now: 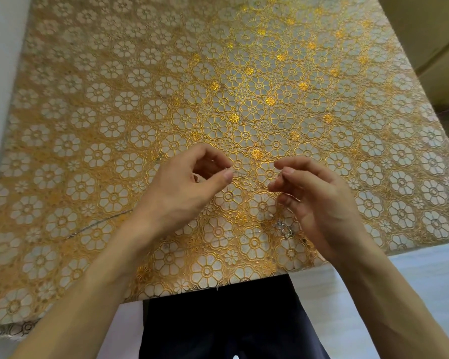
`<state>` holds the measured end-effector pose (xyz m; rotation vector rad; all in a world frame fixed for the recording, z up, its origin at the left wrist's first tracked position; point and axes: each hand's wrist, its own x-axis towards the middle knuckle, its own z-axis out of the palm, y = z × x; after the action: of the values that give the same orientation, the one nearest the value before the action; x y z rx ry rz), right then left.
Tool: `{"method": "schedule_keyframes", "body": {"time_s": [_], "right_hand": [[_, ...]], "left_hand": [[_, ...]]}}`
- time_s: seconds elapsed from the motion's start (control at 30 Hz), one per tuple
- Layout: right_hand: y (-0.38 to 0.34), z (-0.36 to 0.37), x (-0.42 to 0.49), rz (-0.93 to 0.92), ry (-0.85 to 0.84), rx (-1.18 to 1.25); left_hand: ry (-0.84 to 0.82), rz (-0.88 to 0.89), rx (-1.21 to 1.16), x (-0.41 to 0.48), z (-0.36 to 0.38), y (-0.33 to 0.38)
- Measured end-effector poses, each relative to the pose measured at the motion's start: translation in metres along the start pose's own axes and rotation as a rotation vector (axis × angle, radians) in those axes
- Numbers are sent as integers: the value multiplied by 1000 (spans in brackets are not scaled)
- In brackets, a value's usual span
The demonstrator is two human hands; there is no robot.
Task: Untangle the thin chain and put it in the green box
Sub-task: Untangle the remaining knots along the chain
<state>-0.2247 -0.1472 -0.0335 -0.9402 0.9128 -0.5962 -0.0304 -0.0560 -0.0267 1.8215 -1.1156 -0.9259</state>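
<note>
Left hand (pixel 189 185): raised above the worktop (pixel 244 73), thumb and forefinger pinched together on the thin chain (pixel 254 174); the remaining fingers are curled loosely.

Right hand (pixel 314 198): at 3 o'clock of the left hand, near it but not touching. Thumb and forefinger are closed on the other end of the same short span of chain.

Thin chain: a fine silver strand runs nearly level between the two pinches, just above the worktop surface. Further lengths are faintly visible. One strand lies on the worktop at 8 o'clock of the left hand, passing under the left wrist. A small bright cluster, possibly a knot or pendant, lies at 6 o'clock of the right hand's fingers, beside the palm. Whether these parts join the held span cannot be determined.

Worktop: covered by a gold cloth with a white flower pattern, reaching the near edge in front of the person's dark clothing (pixel 231 320).
</note>
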Motion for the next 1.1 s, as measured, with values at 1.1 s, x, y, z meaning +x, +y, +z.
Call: {"method": "schedule_keyframes", "body": {"time_s": [1.1], "right_hand": [[-3,16,4,-114,-44,-351]], "left_hand": [[-80,14,141,-7,-10,8]]}}
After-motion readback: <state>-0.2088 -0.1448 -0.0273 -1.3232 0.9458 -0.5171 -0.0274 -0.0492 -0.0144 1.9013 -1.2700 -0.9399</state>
